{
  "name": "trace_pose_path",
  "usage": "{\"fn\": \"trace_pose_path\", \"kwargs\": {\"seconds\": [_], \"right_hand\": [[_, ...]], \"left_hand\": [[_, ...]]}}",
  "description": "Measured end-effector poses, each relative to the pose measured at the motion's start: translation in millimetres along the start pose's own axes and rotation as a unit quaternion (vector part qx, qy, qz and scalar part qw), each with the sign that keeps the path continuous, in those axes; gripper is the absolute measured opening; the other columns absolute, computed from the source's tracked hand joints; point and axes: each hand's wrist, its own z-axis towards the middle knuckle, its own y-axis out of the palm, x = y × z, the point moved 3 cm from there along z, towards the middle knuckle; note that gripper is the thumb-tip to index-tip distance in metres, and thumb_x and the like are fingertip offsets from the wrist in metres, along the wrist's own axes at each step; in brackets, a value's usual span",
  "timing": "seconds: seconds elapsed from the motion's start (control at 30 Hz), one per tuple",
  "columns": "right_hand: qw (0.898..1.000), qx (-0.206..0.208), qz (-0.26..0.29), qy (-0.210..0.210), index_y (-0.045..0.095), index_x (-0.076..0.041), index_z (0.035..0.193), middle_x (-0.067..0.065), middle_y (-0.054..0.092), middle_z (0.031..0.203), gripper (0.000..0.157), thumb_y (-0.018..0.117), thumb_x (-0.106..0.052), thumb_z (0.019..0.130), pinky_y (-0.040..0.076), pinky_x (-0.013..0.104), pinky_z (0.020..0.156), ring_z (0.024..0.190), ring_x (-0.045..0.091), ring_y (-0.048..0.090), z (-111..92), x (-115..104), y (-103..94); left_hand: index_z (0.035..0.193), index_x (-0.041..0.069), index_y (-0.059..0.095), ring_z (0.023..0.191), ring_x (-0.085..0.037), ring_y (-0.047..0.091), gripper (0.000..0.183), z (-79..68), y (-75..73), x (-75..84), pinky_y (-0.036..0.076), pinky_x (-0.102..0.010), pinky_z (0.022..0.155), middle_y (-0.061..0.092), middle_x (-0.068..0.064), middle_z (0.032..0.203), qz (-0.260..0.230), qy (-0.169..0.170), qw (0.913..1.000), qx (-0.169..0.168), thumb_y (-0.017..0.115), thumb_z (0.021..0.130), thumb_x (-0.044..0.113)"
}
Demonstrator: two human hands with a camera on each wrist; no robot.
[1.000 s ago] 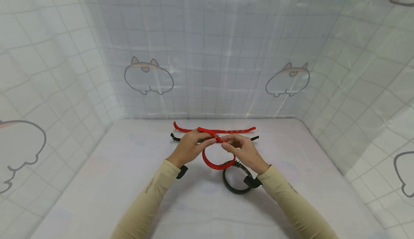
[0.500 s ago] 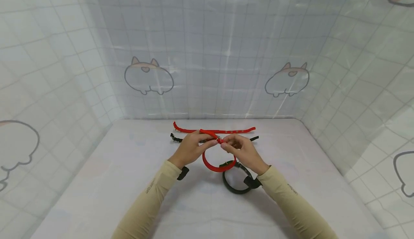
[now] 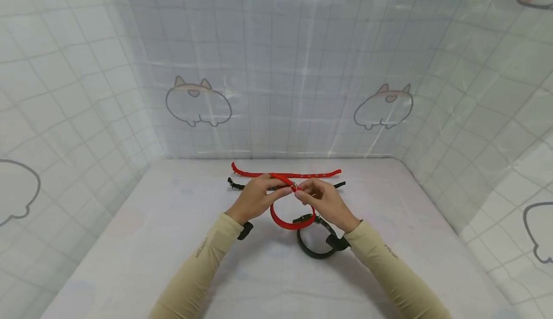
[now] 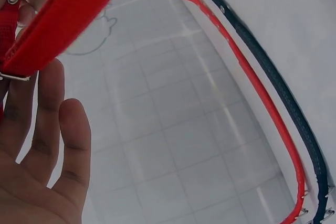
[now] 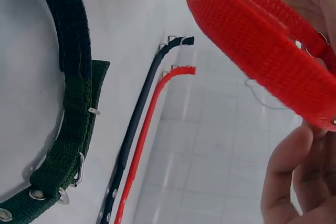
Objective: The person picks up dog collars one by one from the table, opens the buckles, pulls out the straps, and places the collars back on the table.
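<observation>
Both hands hold a red buckle collar (image 3: 281, 222) bent into a loop, which hangs between them in the head view. My left hand (image 3: 255, 195) pinches it beside the metal buckle (image 3: 294, 186), thumb in front. From the other side my right hand (image 3: 329, 204) pinches the strap between thumb and fingertips. In the left wrist view the red strap (image 4: 73, 19) runs through a metal frame (image 4: 16, 77), with the last fingers of that hand extended below it. The right wrist view shows the loop's wide woven band (image 5: 252, 51) close up; the pinching fingertips are partly hidden there.
A dark green collar (image 3: 305, 251), buckled into a ring, lies under the right wrist. Behind the hands, a red collar (image 3: 248, 174) and a dark collar (image 3: 235, 185) lie stretched out in parallel near the back wall. Dark wrist cameras (image 3: 245, 230) hang below both wrists.
My left hand has shifted slightly right, and the red strap's free end has moved right and a little down with it. The loop hangs marginally lower. My right hand has barely moved.
</observation>
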Motion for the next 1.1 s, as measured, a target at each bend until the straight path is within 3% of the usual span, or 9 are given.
{"fn": "trace_pose_path", "kwargs": {"seconds": [0.23, 0.43, 0.63, 0.83, 1.1], "right_hand": [[0.999, -0.026, 0.008, -0.026, 0.066, -0.004, 0.117, 0.013, 0.064, 0.094, 0.018, 0.064, -0.010, 0.100, 0.052, 0.037, 0.070, 0.078, 0.021, 0.061, 0.7, 0.3, -1.1], [1.000, -0.023, 0.003, -0.009, 0.067, -0.006, 0.114, 0.012, 0.068, 0.097, 0.016, 0.067, -0.013, 0.100, 0.053, 0.036, 0.072, 0.080, 0.025, 0.066, 2.4, -0.4, -0.3], [1.000, -0.017, 0.017, -0.014, 0.066, -0.004, 0.112, 0.015, 0.065, 0.094, 0.015, 0.067, -0.011, 0.099, 0.053, 0.037, 0.069, 0.077, 0.026, 0.063, 4.2, 0.6, -0.5], [0.999, -0.038, 0.014, -0.030, 0.065, -0.003, 0.120, 0.014, 0.064, 0.088, 0.020, 0.063, -0.007, 0.101, 0.052, 0.034, 0.068, 0.076, 0.020, 0.061, 2.7, 1.0, -1.8], [1.000, -0.010, 0.012, -0.005, 0.066, -0.004, 0.116, 0.010, 0.068, 0.103, 0.019, 0.067, -0.014, 0.099, 0.056, 0.043, 0.078, 0.084, 0.028, 0.068, 5.1, 9.1, 1.6]], "left_hand": [[0.106, 0.017, 0.080, 0.091, -0.008, 0.062, 0.019, 0.6, -2.1, -3.8, 0.056, -0.031, 0.078, 0.071, 0.010, 0.097, -0.005, 0.004, 1.0000, 0.005, 0.073, 0.095, 0.031], [0.108, 0.016, 0.080, 0.090, -0.008, 0.060, 0.019, 1.4, -1.0, -3.1, 0.055, -0.031, 0.076, 0.073, 0.011, 0.098, -0.004, 0.013, 0.9999, 0.002, 0.074, 0.095, 0.029], [0.108, 0.015, 0.080, 0.090, -0.010, 0.061, 0.020, 3.6, -0.8, -4.3, 0.057, -0.039, 0.076, 0.073, 0.008, 0.097, -0.011, 0.020, 0.9997, -0.001, 0.074, 0.095, 0.029], [0.106, 0.016, 0.080, 0.091, -0.009, 0.064, 0.017, 2.6, -4.6, -4.5, 0.057, -0.031, 0.079, 0.072, 0.010, 0.096, -0.005, 0.019, 0.9998, 0.007, 0.075, 0.094, 0.028], [0.105, 0.016, 0.079, 0.092, -0.008, 0.063, 0.016, 2.3, -2.9, -2.0, 0.056, -0.029, 0.080, 0.072, 0.011, 0.096, -0.001, 0.019, 0.9998, 0.001, 0.075, 0.094, 0.028]]}}
